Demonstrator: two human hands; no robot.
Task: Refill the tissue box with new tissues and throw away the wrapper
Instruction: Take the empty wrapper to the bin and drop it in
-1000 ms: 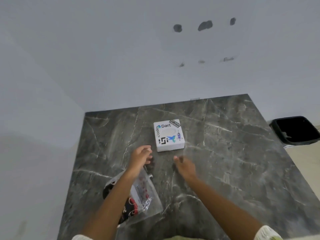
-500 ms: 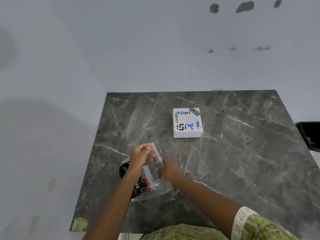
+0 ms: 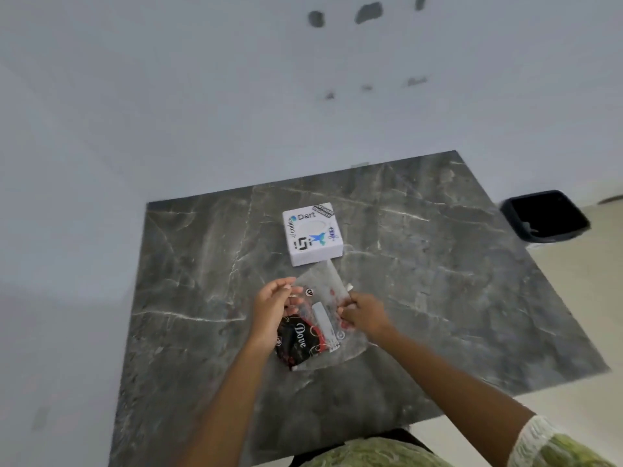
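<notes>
A white square tissue box [image 3: 313, 233] with stickers and an oval opening on top sits on the dark marble table [image 3: 438, 298]. Just in front of it I hold a clear plastic tissue pack [image 3: 320, 318] printed black and red with "Dove". My left hand [image 3: 273, 308] grips the pack's left edge near its top. On the other side, my right hand [image 3: 362, 315] pinches the right edge. The pack is raised slightly and stretched between both hands; its lower part rests near the table.
A black waste bin [image 3: 546, 215] stands on the floor beyond the table's right edge. A pale wall runs behind and to the left of the table. My patterned sleeve [image 3: 553, 446] shows at the lower right.
Both hands left the box, came back toward me and took hold of the tissue pack, which is now lifted and spread between them. The head view has shifted.
</notes>
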